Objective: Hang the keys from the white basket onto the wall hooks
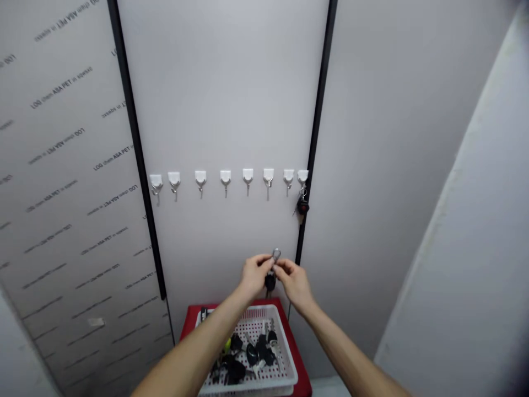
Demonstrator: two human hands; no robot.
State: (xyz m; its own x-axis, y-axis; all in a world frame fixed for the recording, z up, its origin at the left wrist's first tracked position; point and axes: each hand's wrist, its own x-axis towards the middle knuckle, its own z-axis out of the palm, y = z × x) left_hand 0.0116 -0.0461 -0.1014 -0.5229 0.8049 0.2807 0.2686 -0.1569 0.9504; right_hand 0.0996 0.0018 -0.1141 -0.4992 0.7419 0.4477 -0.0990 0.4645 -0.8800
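Nearest, a perforated white plastic basket [289, 358] is holding jumbled keys [262, 349]. Beyond it, the left hand [253, 274] and right hand [296, 280] are pinching a looped metal ring [276, 254], a rounded black fob [270, 282] dangling between them. Farther, curved metal hooks [225, 180] are lining the smooth wall [223, 99].
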